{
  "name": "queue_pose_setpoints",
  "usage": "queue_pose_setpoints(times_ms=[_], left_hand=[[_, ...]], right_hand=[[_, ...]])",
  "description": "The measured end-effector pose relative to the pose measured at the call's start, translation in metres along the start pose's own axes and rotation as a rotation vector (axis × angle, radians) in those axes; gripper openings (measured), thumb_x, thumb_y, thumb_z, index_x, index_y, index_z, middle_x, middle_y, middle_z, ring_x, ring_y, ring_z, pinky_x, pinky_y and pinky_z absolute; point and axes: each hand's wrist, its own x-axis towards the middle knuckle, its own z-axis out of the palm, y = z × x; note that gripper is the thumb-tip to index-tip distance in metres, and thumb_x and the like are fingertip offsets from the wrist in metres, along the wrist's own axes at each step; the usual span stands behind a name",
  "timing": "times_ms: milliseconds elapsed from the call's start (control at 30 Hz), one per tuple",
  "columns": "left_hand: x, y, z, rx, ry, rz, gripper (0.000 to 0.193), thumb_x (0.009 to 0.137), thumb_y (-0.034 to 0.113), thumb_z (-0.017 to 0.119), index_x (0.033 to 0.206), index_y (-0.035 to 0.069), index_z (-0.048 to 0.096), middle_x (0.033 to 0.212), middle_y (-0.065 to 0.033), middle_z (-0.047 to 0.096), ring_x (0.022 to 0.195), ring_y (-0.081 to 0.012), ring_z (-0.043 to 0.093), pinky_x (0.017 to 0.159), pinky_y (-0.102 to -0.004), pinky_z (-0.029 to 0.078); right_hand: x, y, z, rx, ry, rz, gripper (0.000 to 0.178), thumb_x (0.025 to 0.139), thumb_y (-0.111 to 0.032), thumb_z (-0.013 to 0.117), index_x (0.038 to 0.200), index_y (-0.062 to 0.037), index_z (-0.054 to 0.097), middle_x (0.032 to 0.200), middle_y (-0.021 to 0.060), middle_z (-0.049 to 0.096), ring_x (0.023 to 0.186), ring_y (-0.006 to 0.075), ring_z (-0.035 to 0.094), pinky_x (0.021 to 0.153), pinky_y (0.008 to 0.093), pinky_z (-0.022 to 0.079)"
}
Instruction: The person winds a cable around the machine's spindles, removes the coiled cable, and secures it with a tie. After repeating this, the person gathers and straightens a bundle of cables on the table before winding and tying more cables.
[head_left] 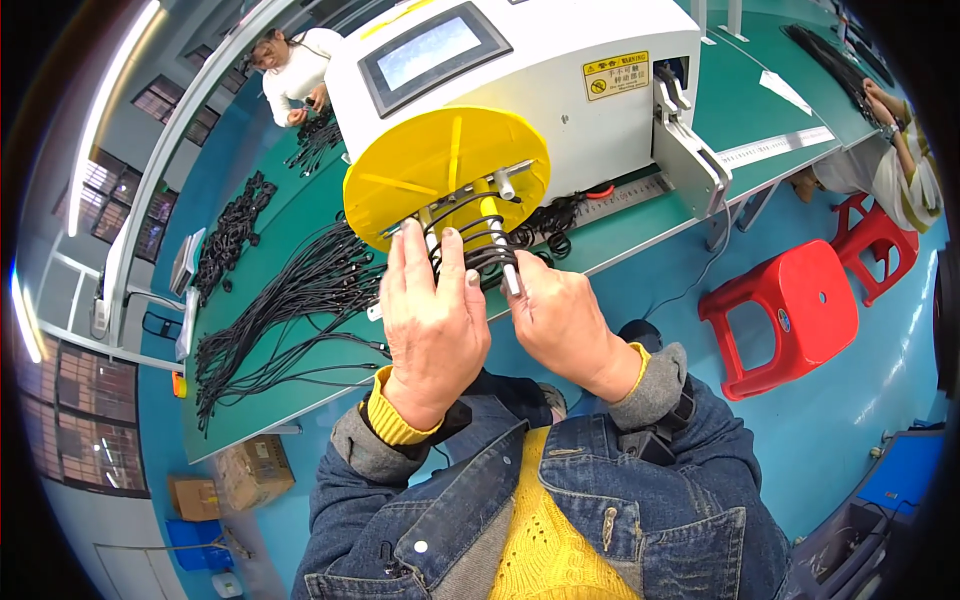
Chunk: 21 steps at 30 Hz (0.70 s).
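A black cable (488, 254) is wound in loops around the pegs of a yellow round disc (395, 185) on the front of a white machine (570, 125). My left hand (432, 325) lies against the left side of the coil, fingers stretched up toward the disc and apart around a peg. My right hand (565, 325) is closed on the coil's right side, beside the metal peg (513, 280) end. My fingers hide part of the loops.
Bundles of black cables (290, 290) lie on the green table (270, 415). A ruler (630, 195) and red-handled pliers (600, 192) lie under the machine. Red stools (800, 310) stand at right. One person (300, 70) works at far left, another person's hands (885, 105) hold cables at far right.
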Motion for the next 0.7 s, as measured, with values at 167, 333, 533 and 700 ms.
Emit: queue_pose_setpoints(times_ms=[167, 333, 533, 700], left_hand=[[-0.005, -0.004, 0.003, -0.314, -0.113, -0.140, 0.038, 0.089, 0.016, 0.048, 0.116, -0.010, 0.048, 0.123, -0.0349, 0.041, 0.115, -0.0468, 0.042, 0.096, -0.0440, 0.036], [0.003, -0.011, 0.005, -0.456, -0.211, -0.192, 0.046, 0.092, 0.017, 0.043, 0.124, -0.015, 0.035, 0.128, -0.0366, 0.033, 0.121, -0.0493, 0.032, 0.101, -0.0456, 0.029], [0.001, -0.018, 0.008, -0.534, -0.255, -0.166, 0.055, 0.092, 0.017, 0.044, 0.130, -0.016, 0.022, 0.126, -0.0349, 0.035, 0.117, -0.0482, 0.036, 0.100, -0.0449, 0.029], [0.006, -0.016, 0.008, -0.586, -0.190, -0.197, 0.047, 0.090, 0.016, 0.046, 0.124, -0.014, 0.032, 0.109, -0.0310, 0.045, 0.098, -0.0450, 0.046, 0.086, -0.0459, 0.039]], right_hand=[[0.005, 0.007, -0.003, -0.010, -0.070, 0.002, 0.015, 0.078, -0.001, 0.053, 0.092, 0.0025, 0.053, 0.071, 0.0206, 0.058, 0.068, 0.0390, 0.057, 0.056, 0.0415, 0.046], [0.025, 0.024, -0.015, -0.064, 0.060, -0.166, 0.036, 0.071, -0.002, 0.058, 0.106, 0.0029, 0.051, 0.095, 0.0202, 0.058, 0.084, 0.0324, 0.059, 0.066, 0.0374, 0.049], [0.036, 0.038, -0.010, 0.274, -0.040, -0.086, 0.066, 0.064, -0.001, 0.063, 0.126, 0.0005, 0.040, 0.111, 0.0172, 0.052, 0.093, 0.0248, 0.058, 0.077, 0.0329, 0.050], [0.036, 0.035, -0.014, 0.272, -0.234, -0.073, 0.071, 0.065, -0.002, 0.063, 0.130, -0.0001, 0.035, 0.106, 0.0168, 0.055, 0.089, 0.0253, 0.059, 0.079, 0.0323, 0.049]])
